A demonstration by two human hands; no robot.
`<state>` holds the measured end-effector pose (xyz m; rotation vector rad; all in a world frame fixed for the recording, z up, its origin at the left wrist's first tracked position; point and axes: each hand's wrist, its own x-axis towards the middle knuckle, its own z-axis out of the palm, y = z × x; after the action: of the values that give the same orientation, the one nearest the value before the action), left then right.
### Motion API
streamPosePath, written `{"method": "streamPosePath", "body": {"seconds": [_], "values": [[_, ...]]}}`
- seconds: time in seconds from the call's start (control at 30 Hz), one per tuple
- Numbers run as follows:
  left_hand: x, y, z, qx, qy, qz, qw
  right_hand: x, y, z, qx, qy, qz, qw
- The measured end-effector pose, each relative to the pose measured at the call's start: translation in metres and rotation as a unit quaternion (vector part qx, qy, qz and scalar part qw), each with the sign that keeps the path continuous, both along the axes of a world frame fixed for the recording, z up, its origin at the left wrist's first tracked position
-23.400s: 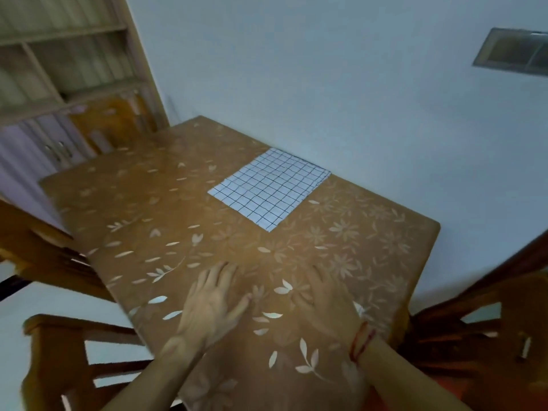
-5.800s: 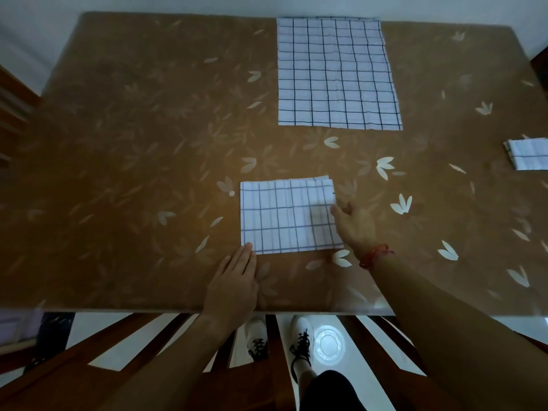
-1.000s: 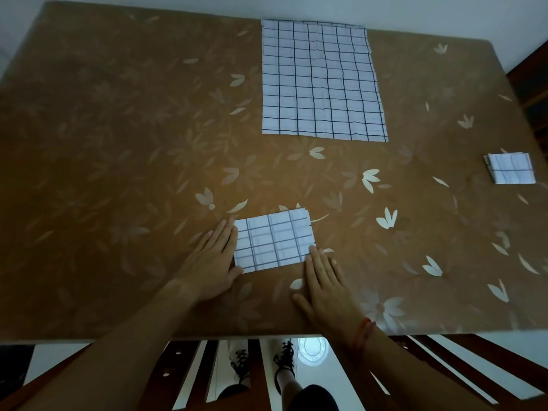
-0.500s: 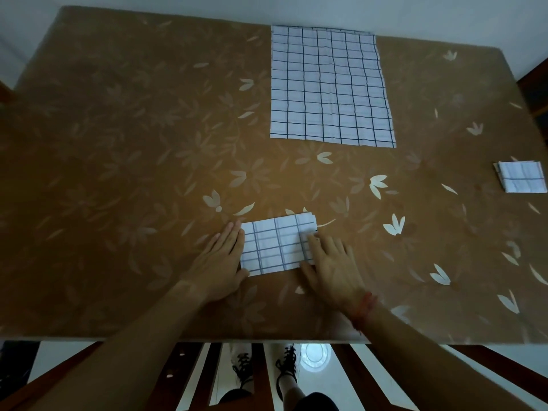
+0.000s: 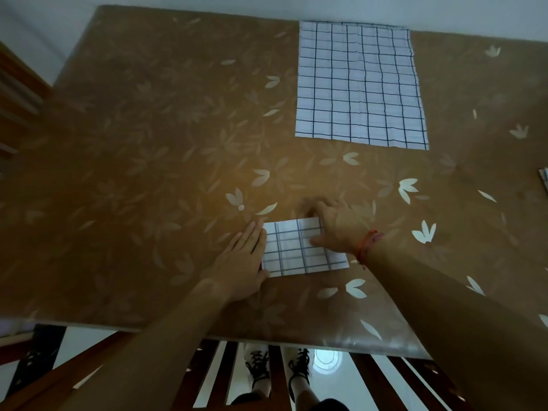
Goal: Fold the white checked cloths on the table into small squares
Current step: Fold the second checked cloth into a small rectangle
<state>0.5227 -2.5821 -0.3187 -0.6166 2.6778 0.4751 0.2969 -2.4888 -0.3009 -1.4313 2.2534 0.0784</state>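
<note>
"Brown table point(image 5: 148, 143) with a pale leaf print fills almost the whole view, and a light wall runs behind its far edge. What stands at the left?"

"At the left border I see part of a wooden chair point(image 5: 17, 93), close to the far left corner of the table."

"And then the hands?"

"First comes the left hand point(image 5: 241, 262). It lies flat on the table with its fingers straight and close together. Its inner side touches the left edge of the folded cloth point(image 5: 296, 253). Lower down, past the near table edge, two shoes point(image 5: 258, 369) stand on a light floor between dark wooden slats."

"Where is that cloth exactly?"

"Near the front edge, about in the middle. It is a white rectangle with dark checked lines, and it lies flat between both hands."

"And the other hand?"

"The right hand point(image 5: 338, 226) is on the far right corner of the same cloth. Its fingers are curled over that corner and the thumb lies on top, so it grips the cloth there. A red thread point(image 5: 366, 246) is tied around the wrist, and the near right corner of the cloth shows just beside it."

"What more is to the right?"

"A flat cloth point(image 5: 360, 84) is spread open at the far edge of the table, well apart from the hands. At the very right border there is a small folded piece point(image 5: 545, 182) — only a narrow strip of it shows."
</note>
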Motion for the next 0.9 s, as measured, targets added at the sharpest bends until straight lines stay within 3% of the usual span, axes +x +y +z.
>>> {"method": "streamPosePath", "body": {"seconds": [0.27,0.47,0.6,0.77,0.83,0.9], "values": [[0.0,0.0,0.0,0.004,0.004,0.003,1.0,-0.009,-0.009,0.0,0.059,-0.005,-0.033,0.998],[-0.001,0.0,0.0,0.005,0.006,0.003,1.0,-0.008,-0.013,0.008,0.059,-0.124,-0.101,0.985],[-0.001,0.001,0.002,0.023,0.012,0.016,1.0,-0.01,-0.008,0.007,0.039,-0.127,-0.132,0.982],[-0.001,0.004,0.004,0.048,0.106,0.067,0.991,-0.011,0.006,0.007,0.008,-0.117,-0.173,0.978],[-0.002,0.007,0.003,0.049,0.161,0.078,0.983,-0.01,0.016,0.0,-0.042,-0.17,-0.241,0.955],[-0.002,0.01,0.001,0.054,0.198,0.082,0.975,-0.004,0.028,-0.001,-0.113,-0.242,-0.329,0.906]]}}
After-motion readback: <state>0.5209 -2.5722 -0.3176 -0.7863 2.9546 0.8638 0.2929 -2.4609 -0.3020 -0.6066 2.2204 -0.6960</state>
